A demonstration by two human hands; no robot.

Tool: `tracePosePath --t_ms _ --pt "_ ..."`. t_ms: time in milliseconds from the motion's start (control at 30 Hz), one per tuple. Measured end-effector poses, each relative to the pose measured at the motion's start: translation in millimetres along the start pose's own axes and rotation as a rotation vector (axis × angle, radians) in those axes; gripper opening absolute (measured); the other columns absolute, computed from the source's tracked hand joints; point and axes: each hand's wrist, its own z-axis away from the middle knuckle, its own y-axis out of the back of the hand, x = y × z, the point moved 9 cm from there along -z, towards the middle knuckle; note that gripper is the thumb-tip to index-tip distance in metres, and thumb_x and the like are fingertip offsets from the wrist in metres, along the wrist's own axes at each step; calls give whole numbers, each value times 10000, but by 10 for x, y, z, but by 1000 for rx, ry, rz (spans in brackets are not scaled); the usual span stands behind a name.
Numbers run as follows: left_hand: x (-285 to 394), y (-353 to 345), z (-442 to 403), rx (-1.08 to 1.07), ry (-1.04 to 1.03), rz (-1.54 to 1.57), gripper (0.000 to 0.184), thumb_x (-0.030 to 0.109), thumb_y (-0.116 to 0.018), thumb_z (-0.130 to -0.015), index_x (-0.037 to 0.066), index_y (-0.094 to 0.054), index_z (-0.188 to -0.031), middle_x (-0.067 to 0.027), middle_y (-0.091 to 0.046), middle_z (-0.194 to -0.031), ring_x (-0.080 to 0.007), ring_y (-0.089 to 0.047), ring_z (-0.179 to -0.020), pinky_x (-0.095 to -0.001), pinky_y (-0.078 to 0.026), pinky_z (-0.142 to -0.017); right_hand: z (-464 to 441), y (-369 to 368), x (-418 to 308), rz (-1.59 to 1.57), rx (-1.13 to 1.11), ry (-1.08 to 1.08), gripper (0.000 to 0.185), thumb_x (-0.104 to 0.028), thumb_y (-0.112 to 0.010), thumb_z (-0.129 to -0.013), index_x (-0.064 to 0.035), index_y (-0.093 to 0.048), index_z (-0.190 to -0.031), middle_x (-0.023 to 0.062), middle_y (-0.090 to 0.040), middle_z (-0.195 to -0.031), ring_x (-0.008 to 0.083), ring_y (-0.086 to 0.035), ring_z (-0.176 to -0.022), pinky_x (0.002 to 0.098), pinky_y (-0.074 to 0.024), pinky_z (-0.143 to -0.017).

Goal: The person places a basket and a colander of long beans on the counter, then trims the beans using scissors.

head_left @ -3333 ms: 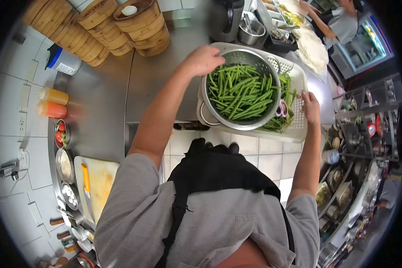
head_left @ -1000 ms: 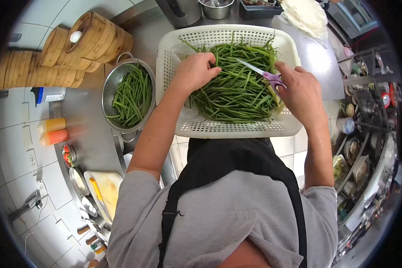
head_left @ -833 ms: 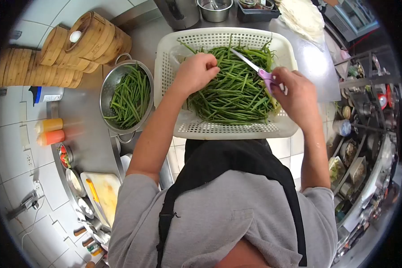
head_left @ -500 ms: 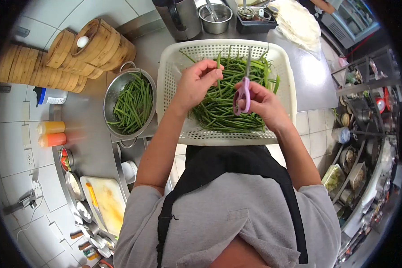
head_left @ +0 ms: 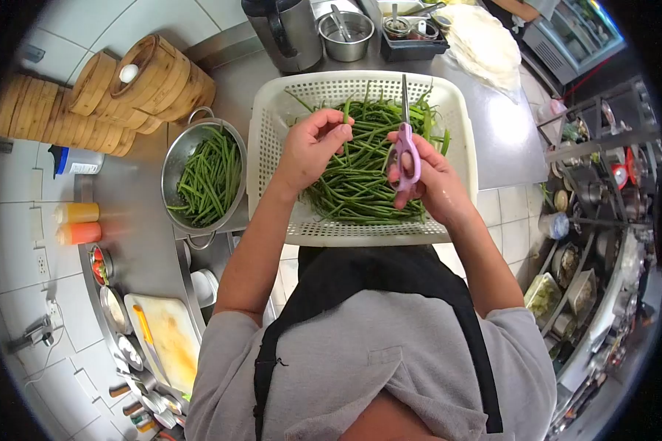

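Note:
A white perforated basket (head_left: pixel 456 176) full of long green beans (head_left: pixel 360 184) stands in front of me. Over its left part my left hand (head_left: pixel 312 151) pinches a green bean (head_left: pixel 347 110), whose tip points up. My right hand (head_left: pixel 430 176) is closed on purple-handled scissors (head_left: pixel 405 158), with fingers in the handle loops and the blades pointing away from me above the beans. Left of the basket, a metal colander (head_left: pixel 173 173) holds more green beans (head_left: pixel 212 178).
Bamboo steamers (head_left: pixel 162 81) stand at the back left. Behind the basket are a dark pitcher (head_left: pixel 290 44), a metal pot (head_left: pixel 346 48) and a black tray (head_left: pixel 412 50). A cutting board (head_left: pixel 173 345) with a knife lies at the lower left. Part of another person (head_left: pixel 518 9) shows at the top right.
The colander went from on the basket to its left. My right hand took up the scissors, and their blades swung from pointing left to pointing away. My left hand now has a bean raised.

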Motion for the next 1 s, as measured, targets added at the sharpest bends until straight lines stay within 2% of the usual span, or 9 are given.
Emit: tracePosePath --t_ms 33,133,167,400,467,600,667,933,1000 --pt "-8 -5 3 -7 8 -17 198 141 -630 -1008 12 -669 -1152 -13 -680 -920 -80 -600 -786 -233 -498 -733 17 10 -1 0 -2 -7 459 -326 -599 -1020 -121 -497 -1418 48 -680 -887 152 -671 -698 313 -606 -635" --pt "39 3 8 15 8 -46 199 141 -636 -1006 12 -672 -1154 -10 -678 -917 -79 -598 -785 -231 -500 -735 51 -52 96 -172 -119 -93 841 -734 -510 -934 -82 -442 -1461 64 -670 -864 146 -667 -693 308 -595 -591" --pt "22 8 13 14 15 -43 199 141 -636 -1006 12 -672 -1154 -10 -678 -917 -79 -598 -785 -231 -500 -735 39 -28 127 -175 -115 -100 841 -734 -510 -934 -82 -442 -1461 64 -670 -864 146 -667 -693 308 -595 -591" --pt "32 36 2 12 -7 -61 205 146 -637 -1011 15 -675 -1164 -9 -679 -925 -69 -601 -807 -234 -506 -735 -46 135 94 44 23 -31 598 -439 -630 -1002 -64 -484 -1445 27 -646 -834 98 -631 -643 223 -556 -541" --pt "34 27 8 6 -6 -68 205 148 -637 -1012 17 -676 -1165 -9 -679 -926 -67 -602 -813 -233 -506 -733 37 33 -13 -200 -37 -5 552 -386 -661 -993 -59 -523 -1416 13 -627 -814 87 -594 -597 220 -526 -508" --pt "41 44 9 18 -13 -86 213 150 -642 -1009 19 -680 -1173 -4 -679 -923 -60 -604 -828 -225 -502 -724 28 26 -8 -238 59 -62 479 -310 -678 -989 -51 -567 -1376 4 -622 -793 70 -558 -567 209 -460 -466" --pt "52 46 17 30 -23 -95 215 151 -643 -1009 18 -684 -1172 0 -678 -917 -57 -604 -833 -221 -498 -722 11 68 8 140 33 -8 395 -246 -663 -996 -60 -605 -1339 -6 -633 -786 47 -550 -584 202 -409 -448" --pt "55 153 13 64 -8 -167 214 145 -648 -1004 -21 -700 -1128 1 -694 -941 -65 -601 -835 -230 -496 -777 36 14 72 347 117 13 346 -215 -727 -945 -89 -662 -1261 -44 -588 -754 30 -511 -638 212 -421 -551" --pt "39 168 12 67 -17 -170 209 140 -650 -1001 -21 -702 -1124 -1 -697 -950 -64 -603 -838 -228 -497 -782 58 3 -4 605 109 27 347 -235 -747 -927 -70 -677 -1224 -54 -569 -751 39 -496 -663 230 -422 -599"
